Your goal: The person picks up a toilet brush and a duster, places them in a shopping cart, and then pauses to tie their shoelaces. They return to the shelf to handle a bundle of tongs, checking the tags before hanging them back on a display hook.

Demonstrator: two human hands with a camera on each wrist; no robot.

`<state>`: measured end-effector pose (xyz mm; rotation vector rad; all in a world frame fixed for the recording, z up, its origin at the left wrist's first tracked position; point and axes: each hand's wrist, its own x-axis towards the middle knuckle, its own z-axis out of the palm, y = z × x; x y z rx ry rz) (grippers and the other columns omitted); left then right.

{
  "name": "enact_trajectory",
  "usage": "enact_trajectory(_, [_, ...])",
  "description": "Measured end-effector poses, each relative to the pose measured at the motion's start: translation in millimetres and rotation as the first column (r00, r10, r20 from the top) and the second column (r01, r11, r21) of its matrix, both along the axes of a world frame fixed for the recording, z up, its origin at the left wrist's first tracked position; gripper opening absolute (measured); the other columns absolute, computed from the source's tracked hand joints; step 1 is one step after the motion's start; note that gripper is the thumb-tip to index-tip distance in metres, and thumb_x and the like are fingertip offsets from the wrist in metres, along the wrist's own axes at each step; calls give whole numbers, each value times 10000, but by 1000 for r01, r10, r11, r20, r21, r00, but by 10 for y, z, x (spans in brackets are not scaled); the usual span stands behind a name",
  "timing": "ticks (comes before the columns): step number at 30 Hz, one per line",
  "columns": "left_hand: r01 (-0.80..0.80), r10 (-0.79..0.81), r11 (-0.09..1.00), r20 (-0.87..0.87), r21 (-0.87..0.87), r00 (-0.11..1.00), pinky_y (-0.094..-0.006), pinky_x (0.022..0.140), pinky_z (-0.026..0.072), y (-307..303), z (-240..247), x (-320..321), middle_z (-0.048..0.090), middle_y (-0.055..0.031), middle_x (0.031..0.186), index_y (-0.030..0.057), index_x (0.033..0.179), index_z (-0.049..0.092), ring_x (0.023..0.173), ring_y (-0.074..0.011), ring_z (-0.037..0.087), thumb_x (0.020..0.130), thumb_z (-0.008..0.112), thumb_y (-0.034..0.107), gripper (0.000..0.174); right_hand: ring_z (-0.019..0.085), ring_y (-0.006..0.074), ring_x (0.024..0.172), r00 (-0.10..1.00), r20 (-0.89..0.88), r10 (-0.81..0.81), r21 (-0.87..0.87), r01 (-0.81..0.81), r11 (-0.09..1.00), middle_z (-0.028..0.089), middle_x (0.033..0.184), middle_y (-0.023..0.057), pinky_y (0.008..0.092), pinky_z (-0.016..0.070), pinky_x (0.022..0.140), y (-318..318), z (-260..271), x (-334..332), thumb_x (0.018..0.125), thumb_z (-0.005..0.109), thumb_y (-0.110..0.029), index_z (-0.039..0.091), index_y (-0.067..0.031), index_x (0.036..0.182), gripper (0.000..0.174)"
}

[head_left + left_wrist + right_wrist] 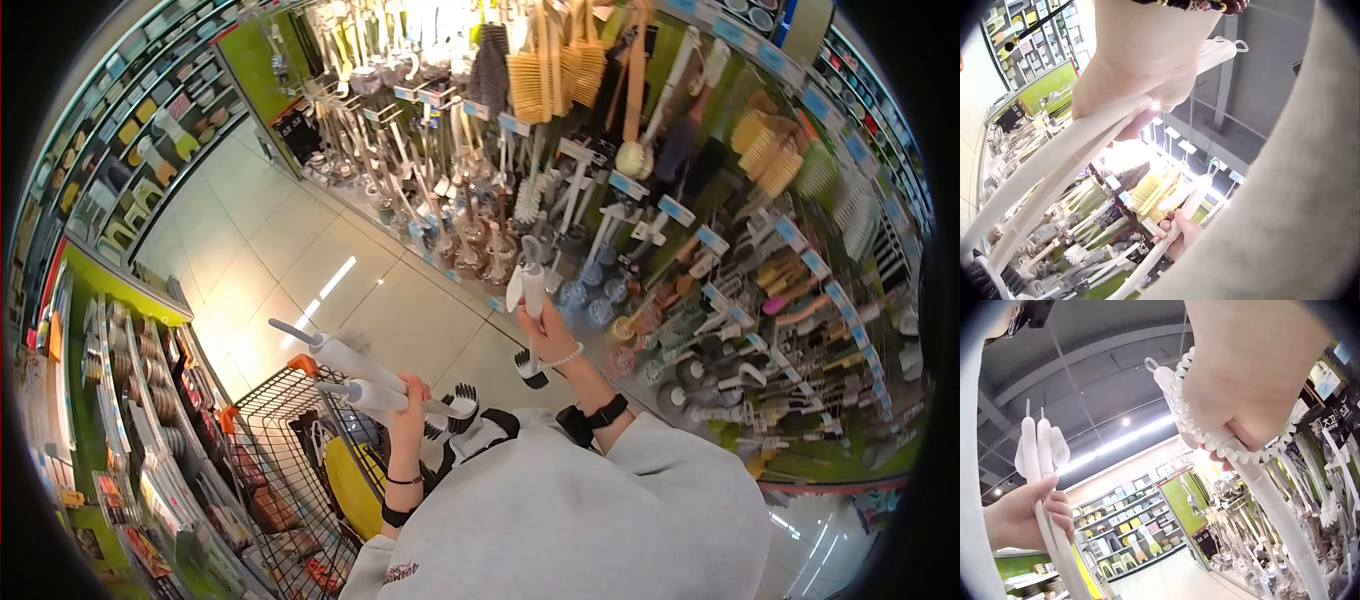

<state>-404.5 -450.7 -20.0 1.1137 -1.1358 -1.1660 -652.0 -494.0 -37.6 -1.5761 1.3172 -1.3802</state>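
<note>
My left hand [408, 402] grips two long-handled cleaning brushes together by their white handles [345, 358]. Their black-bristled heads [462, 402] point in toward my body, and the hanging loops stick out over the cart. In the left wrist view the two pale shafts [1041, 159] run side by side out of the fist. A third, similar brush [534, 284] is in my right hand [550, 335], held around its white handle with the loop end up. Its black-bristled head [530, 372] hangs below that hand. White tags [1060, 447] show beside the left pair's handles in the right wrist view.
A wire shopping cart [262, 400] with orange corners stands at my left, a yellow item [350, 485] inside. Ahead and to the right, a display wall [600, 200] holds hanging brushes and several rows of tools. Shelves [150, 430] line the left side; tiled floor [330, 250] lies between.
</note>
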Motion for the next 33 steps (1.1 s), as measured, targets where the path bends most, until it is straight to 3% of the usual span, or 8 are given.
enact_trajectory(2, [-44,44,999,-1,9,999,-260,598,393,-137,-49,46,418,-15,616,46,745,432,575,-108,415,893,468,152,185,467,146,635,998,62,-10,142,1,990,493,734,65,281,378,603,-136,-71,-54,868,485,-196,427,-44,1055,248])
enact_trajectory(4, [-82,82,996,-6,24,997,-236,577,387,-243,-51,58,442,-17,609,42,736,449,573,-101,432,890,465,130,179,425,113,613,999,16,-37,92,36,995,466,708,28,253,353,581,-214,-92,-80,865,490,-209,440,-50,1046,246])
enact_trajectory(7, [-88,88,996,-44,14,995,-233,575,384,-470,-14,81,432,-10,600,44,719,443,574,-97,427,890,468,127,191,384,66,595,988,145,-57,100,43,994,429,686,-24,218,316,538,-356,-218,-148,865,488,-215,469,-40,973,207])
enact_trajectory(13, [-49,67,992,-158,115,985,-253,578,391,-936,-145,224,407,-6,631,46,730,429,590,-95,407,894,465,136,191,378,44,553,936,339,-91,217,16,976,429,627,-25,196,308,497,-585,-326,-238,882,461,-223,472,-33,873,190])
enact_trajectory(15, [-6,37,991,-226,136,974,-262,583,395,-1129,-246,319,404,-8,645,48,740,429,595,-97,404,895,463,139,183,375,44,532,932,344,-115,208,44,977,428,612,-26,195,307,480,-714,-375,-207,886,454,-232,474,-32,868,202])
enact_trajectory(22, [30,8,983,-211,179,977,-254,587,387,-1969,-283,654,421,-9,650,44,755,446,607,-100,420,896,456,136,168,361,41,463,916,317,-246,154,206,966,431,581,-24,187,287,413,-1350,-421,92,899,431,-269,465,-36,837,244])
enact_trajectory(27, [20,-17,992,-21,124,1000,-234,581,371,-2617,-348,969,456,-18,644,35,788,469,625,-100,445,892,475,186,183,367,44,467,917,259,-304,184,262,947,440,584,-12,193,294,417,-1823,-336,311,898,435,-274,460,-37,837,246])
enact_trajectory(33, [13,-12,998,-23,55,1000,-235,572,373,-3152,-306,1235,463,-18,638,33,777,477,613,-105,450,894,472,187,193,385,53,472,883,255,-393,131,371,919,444,578,-7,201,307,428,-2223,-215,530,888,459,-231,465,-21,835,217])
